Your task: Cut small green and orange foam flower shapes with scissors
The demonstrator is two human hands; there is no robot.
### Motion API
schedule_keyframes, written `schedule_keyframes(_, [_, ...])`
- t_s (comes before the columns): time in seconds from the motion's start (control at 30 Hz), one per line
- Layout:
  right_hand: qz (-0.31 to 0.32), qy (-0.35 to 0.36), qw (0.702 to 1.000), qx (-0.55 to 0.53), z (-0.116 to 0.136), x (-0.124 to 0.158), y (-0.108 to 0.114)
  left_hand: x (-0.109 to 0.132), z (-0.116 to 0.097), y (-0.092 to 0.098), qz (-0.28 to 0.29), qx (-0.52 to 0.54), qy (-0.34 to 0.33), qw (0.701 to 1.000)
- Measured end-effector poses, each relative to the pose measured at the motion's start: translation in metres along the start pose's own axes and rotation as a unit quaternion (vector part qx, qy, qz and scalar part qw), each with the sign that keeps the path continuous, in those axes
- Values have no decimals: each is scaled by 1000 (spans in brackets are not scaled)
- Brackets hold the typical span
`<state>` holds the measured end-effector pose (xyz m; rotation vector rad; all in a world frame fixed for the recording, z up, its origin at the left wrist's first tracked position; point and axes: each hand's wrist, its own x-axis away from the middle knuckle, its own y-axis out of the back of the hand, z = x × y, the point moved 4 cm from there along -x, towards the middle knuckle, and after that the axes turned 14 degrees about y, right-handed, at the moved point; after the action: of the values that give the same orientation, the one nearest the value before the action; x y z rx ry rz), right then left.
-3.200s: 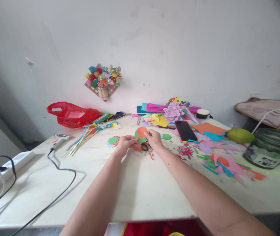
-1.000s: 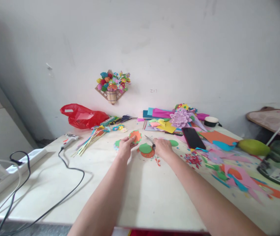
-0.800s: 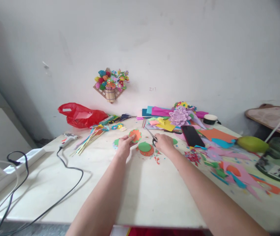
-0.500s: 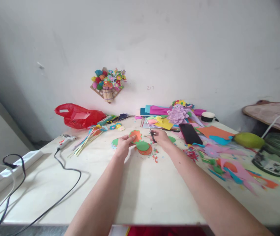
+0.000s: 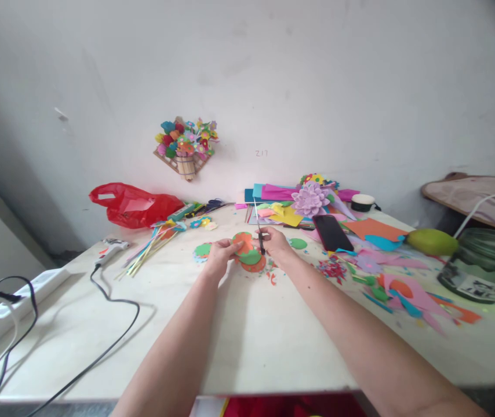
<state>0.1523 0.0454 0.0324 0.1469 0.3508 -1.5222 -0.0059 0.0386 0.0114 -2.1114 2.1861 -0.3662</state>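
Observation:
My left hand [image 5: 220, 255] pinches an orange paper flower on a green backing [image 5: 242, 241] and holds it just above the table. My right hand [image 5: 276, 244] is closed on small scissors [image 5: 259, 236], blades pointing up and held right beside the flower. Under both hands lie a green paper circle [image 5: 251, 257] on an orange one [image 5: 257, 265]. Small red paper scraps [image 5: 270, 278] lie just in front of them.
A glue gun [image 5: 109, 249] and its black cord [image 5: 112, 301] lie at left, near a red plastic bag [image 5: 132, 204] and coloured sticks [image 5: 147, 250]. A phone [image 5: 331, 231], paper flowers, coloured sheets, a green fruit [image 5: 432, 241] and a dark glass jar [image 5: 482, 264] crowd the right.
My right hand let go of the paper, picked the scissors up from the table and raised them upright beside the flower. My left hand kept hold of the flower.

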Motion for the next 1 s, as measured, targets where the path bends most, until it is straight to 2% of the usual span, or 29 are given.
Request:
schedule_keyframes(0.3, [-26,16,999,-14,-1,1,-3,2,1,-3,4,-8,17,1000])
schedule_keyframes(0.5, [-12,18,1000,-14,-2,1,-3,3,3,-4,42,-25,18,999])
schedule_keyframes(0.77, [-7,-2,1000,-23,0,5,-5,5,2,-7,21,7,26,999])
schedule_keyframes(1.0, [-4,-10,1000,-26,0,6,-6,0,5,-3,28,27,29,999])
